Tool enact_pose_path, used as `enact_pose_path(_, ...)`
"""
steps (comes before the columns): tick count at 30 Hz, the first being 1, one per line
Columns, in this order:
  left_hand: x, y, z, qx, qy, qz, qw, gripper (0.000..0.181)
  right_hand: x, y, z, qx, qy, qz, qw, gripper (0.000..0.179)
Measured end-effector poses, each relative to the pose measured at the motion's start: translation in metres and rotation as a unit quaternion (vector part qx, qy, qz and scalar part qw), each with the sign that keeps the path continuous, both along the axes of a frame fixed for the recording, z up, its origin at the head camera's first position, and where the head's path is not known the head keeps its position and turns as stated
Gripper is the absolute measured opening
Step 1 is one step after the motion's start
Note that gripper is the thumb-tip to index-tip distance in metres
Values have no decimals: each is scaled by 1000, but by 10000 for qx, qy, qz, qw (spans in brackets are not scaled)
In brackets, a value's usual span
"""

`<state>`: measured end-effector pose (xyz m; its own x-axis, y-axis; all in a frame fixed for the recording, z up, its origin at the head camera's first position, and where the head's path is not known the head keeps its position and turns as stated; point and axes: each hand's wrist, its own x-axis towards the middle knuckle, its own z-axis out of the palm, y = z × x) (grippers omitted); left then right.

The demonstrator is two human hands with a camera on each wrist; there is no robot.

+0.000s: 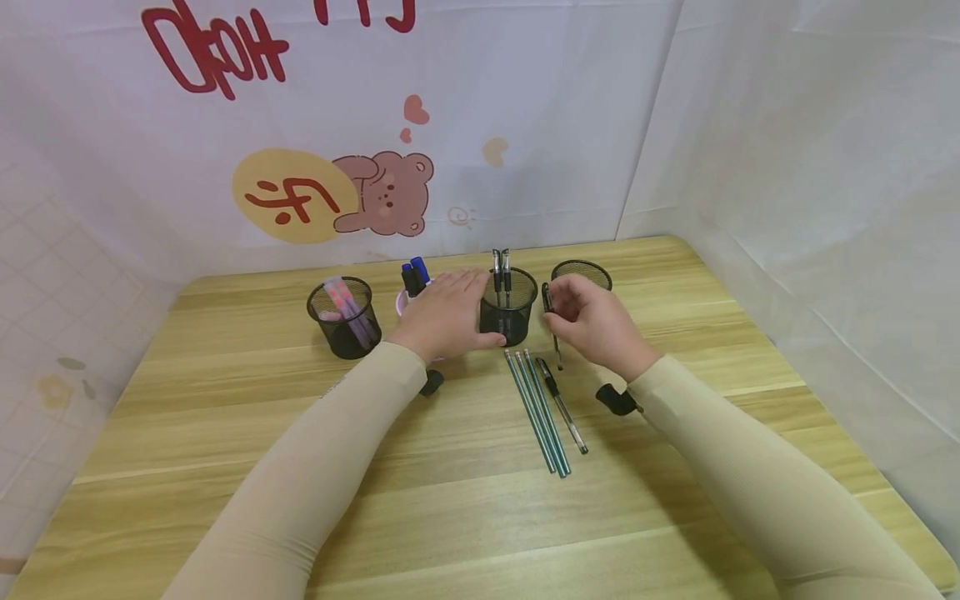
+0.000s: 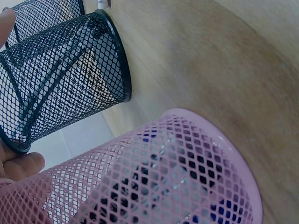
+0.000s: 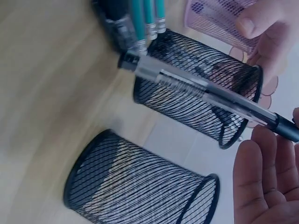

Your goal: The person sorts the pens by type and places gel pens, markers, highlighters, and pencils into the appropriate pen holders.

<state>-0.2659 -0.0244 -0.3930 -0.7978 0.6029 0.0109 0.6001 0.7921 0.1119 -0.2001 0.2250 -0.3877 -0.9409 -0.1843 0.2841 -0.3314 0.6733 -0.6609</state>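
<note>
My left hand [image 1: 450, 312] holds the middle black mesh pen cup [image 1: 521, 317], thumb at its front and fingers behind. Two gel pens [image 1: 507, 275] stand in that cup, caps up. In my right hand [image 1: 592, 321], a third gel pen [image 1: 557, 342] is pinched by its dark grip end, its other end slanting down beside the cup. The right wrist view shows this pen [image 3: 205, 93] crossing in front of the cup [image 3: 196, 88]. A pink mesh cup [image 2: 154, 172] with blue and black markers [image 1: 414, 275] is partly hidden behind my left hand.
Three teal pencils [image 1: 538, 412] and another gel pen [image 1: 561, 404] lie in front of the middle cup. At the left stands a black mesh cup [image 1: 341, 329] of pink and purple pens. Another black mesh cup [image 3: 140, 177] is behind my right hand.
</note>
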Motion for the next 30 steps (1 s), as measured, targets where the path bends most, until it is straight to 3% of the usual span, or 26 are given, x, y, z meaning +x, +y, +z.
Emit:
enact_pose_path(11, -2, -1, -2, 6, 45, -36, 10000, 110, 2, -21, 9, -524, 220, 458, 9973, 29)
enact_pose_path(30, -1, 0, 0, -5, 154, -48, 9999, 110, -6, -43, 33, -722, 581, 621, 9938, 29)
